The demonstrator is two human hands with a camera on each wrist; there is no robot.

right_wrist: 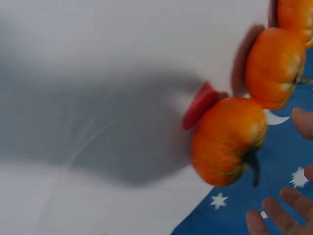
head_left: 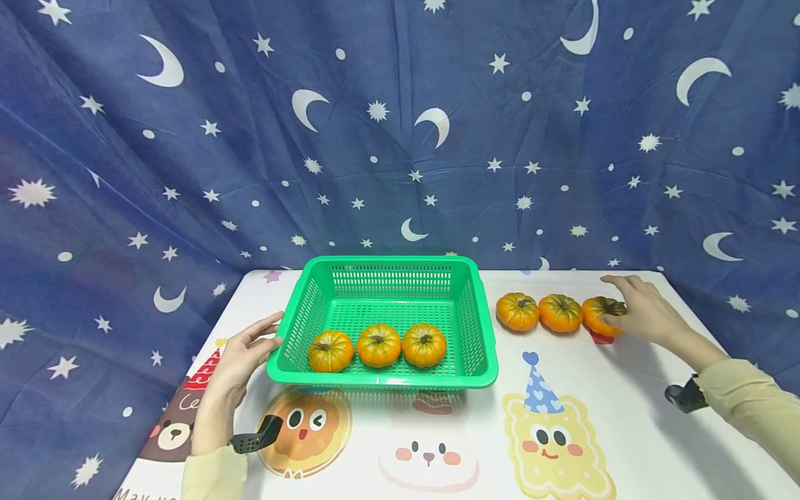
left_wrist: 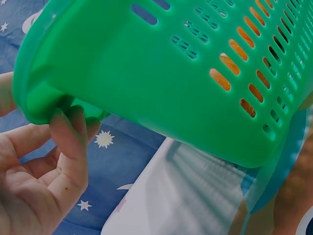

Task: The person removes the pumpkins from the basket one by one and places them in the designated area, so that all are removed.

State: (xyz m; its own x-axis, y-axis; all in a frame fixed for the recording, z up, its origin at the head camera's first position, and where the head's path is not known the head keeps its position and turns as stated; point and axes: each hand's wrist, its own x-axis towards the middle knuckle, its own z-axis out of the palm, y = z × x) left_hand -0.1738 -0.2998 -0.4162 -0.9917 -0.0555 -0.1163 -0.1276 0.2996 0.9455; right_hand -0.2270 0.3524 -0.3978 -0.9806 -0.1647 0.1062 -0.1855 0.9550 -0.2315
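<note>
A green plastic basket [head_left: 384,380] stands on the table with three small orange pumpkins in it: a left one [head_left: 331,351], a middle one [head_left: 378,345] and a right one [head_left: 424,345]. At its left rim, my left hand [head_left: 242,357] grips the edge; the left wrist view shows the fingers [left_wrist: 71,142] curled up under the rim. To the right of the basket, three more pumpkins sit in a row. My right hand [head_left: 646,312] reaches over the rightmost pumpkin [head_left: 600,316], its fingers spread. In the right wrist view they are beside that pumpkin [right_wrist: 227,139], apart from it.
The other two pumpkins in the row, one near the basket [head_left: 517,312] and one in the middle [head_left: 560,313], stand close together. A white tablecloth [head_left: 494,444] with cartoon prints covers the table. Behind it hangs a blue curtain [head_left: 387,173] with moons and stars.
</note>
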